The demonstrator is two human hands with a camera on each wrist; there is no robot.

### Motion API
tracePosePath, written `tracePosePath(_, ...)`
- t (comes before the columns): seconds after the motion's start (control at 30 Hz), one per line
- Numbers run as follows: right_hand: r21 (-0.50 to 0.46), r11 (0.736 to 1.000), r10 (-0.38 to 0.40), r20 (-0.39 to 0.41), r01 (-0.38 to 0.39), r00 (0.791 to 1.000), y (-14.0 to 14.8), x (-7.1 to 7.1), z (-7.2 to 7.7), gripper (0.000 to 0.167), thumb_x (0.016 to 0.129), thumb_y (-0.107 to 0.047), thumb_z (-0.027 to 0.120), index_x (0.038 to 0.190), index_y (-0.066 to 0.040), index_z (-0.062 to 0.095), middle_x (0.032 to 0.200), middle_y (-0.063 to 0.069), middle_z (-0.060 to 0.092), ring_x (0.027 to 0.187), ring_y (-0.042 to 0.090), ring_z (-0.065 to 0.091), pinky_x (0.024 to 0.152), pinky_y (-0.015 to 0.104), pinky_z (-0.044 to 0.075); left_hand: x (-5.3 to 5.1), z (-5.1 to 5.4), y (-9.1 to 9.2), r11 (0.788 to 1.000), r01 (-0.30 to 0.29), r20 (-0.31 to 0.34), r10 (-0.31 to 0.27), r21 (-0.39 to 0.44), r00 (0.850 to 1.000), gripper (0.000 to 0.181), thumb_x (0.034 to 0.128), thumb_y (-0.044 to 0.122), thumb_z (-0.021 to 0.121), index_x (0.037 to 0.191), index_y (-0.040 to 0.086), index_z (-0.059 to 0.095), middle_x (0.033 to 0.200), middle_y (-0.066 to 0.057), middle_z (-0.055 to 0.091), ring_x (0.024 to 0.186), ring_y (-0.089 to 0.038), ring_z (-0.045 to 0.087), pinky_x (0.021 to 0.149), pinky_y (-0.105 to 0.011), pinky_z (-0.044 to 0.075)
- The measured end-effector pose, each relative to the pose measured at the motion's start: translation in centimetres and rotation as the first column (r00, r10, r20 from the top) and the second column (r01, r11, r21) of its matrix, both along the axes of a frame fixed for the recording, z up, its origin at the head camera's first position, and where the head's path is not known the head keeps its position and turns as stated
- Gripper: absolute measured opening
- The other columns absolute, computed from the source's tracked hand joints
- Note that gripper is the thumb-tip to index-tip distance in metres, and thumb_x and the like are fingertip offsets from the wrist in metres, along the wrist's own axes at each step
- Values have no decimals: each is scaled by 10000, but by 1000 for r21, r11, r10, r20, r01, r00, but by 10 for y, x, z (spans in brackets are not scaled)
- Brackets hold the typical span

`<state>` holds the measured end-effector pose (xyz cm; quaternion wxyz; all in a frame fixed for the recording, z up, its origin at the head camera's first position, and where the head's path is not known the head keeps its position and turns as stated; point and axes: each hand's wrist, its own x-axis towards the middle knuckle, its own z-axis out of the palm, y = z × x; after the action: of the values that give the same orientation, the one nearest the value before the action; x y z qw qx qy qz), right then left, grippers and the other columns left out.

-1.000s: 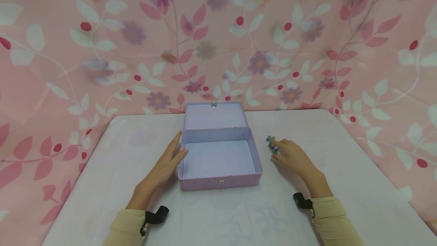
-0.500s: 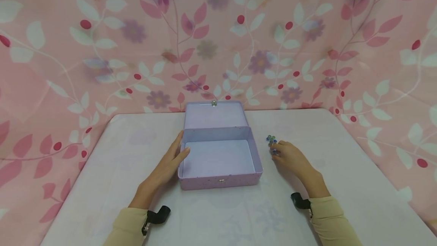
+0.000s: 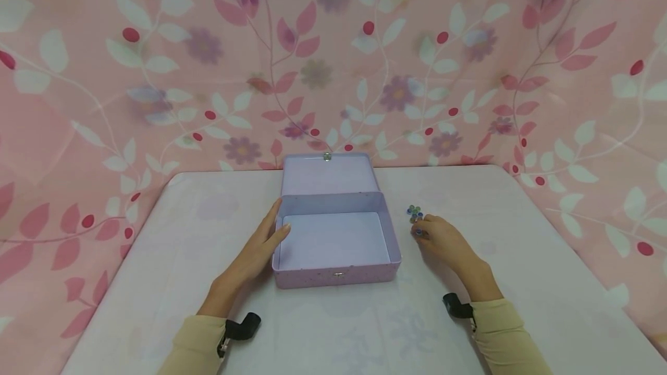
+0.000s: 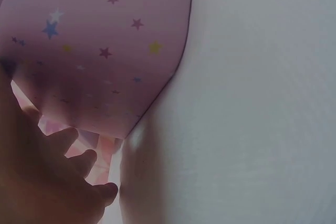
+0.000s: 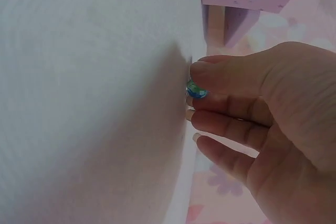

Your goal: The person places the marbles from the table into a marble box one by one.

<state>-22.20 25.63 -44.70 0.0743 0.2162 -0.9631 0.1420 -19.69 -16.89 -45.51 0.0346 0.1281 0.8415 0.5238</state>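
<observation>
A lilac hinged box [image 3: 336,278] stands on the table with its lid [image 3: 330,174] tipped back; nothing lies inside. At its left wall is my left hand [image 3: 251,254], thumb over the rim and fingers along the outside. Stars decorate the box's outer wall [image 4: 105,30] in the left wrist view. To the right of the box, my right hand [image 3: 445,241] pinches a blue-green marble [image 5: 196,89] between thumb and fingers, close to the tabletop. Just beyond its fingertips lie several small green and blue marbles [image 3: 414,211]; my fingers may hide others.
A white cloth covers the table [image 3: 333,334]. Behind it and along both sides hangs a pink floral curtain [image 3: 333,62]. Black camera mounts [image 3: 244,327] sit at both wrists, over beige sleeves.
My right hand has drawn its fingers together on a marble and pulled slightly back from the cluster, exposing more of the others. The left hand and the box stay in place.
</observation>
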Motion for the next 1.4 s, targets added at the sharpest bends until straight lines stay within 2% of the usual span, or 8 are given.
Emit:
tracePosePath(0.2,-4,1000,29,-21,-29,999,1,0,0,96,830,-31,753,918,-67,767,776,14,612,701,110,512,673,346,482,-1,-1,0,1000,3,3,-3,3,1000,727,1024,501,432,1607,323,36,1690,62,24,1572,-250,32,1249,-563,88)
tracePosePath(0.47,-10,1000,21,38,-21,999,2,-2,-1,76,838,-17,734,856,-73,782,797,11,636,733,123,576,678,336,513,-2,-2,0,1000,1,9,-1,15,1000,734,1019,517,436,1607,331,38,1687,90,19,1570,-209,36,1260,-526,94)
tracePosePath(0.67,-22,1000,9,64,-8,998,2,-2,0,72,844,-22,719,864,-58,778,802,20,651,740,129,579,688,344,518,-2,-3,0,1000,6,9,-7,19,1000,719,1028,492,432,1605,335,35,1689,78,15,1571,-227,38,1258,-531,96)
tracePosePath(0.9,-51,998,-26,94,31,995,2,-1,7,87,850,-36,709,911,-27,771,796,30,643,711,130,549,652,304,487,-2,-5,0,1000,1,17,-1,28,1000,695,1026,501,428,1591,389,39,1684,100,17,1571,-249,51,1258,-528,97)
tracePosePath(1.03,-40,999,-19,73,22,997,0,-2,13,72,847,-34,716,901,-31,763,752,19,609,674,127,504,614,277,447,-2,-5,0,999,5,12,-5,37,1000,693,1031,484,429,1593,381,36,1687,76,15,1570,-259,55,1256,-531,104)
tracePosePath(1.2,-59,998,0,35,2,999,-5,-3,20,82,841,-36,734,916,-30,767,723,0,565,668,122,472,596,256,413,3,4,1,998,13,37,-15,64,999,700,1043,414,439,1606,316,35,1690,37,4,1562,-321,68,1251,-551,96)
tracePosePath(1.4,-104,994,21,-16,-22,1000,-12,-2,33,48,840,-36,736,884,-44,754,760,-4,597,716,132,539,653,302,476,13,27,5,998,20,65,-24,63,998,705,1050,334,441,1616,198,42,1693,-45,16,1552,-370,92,1245,-566,110)
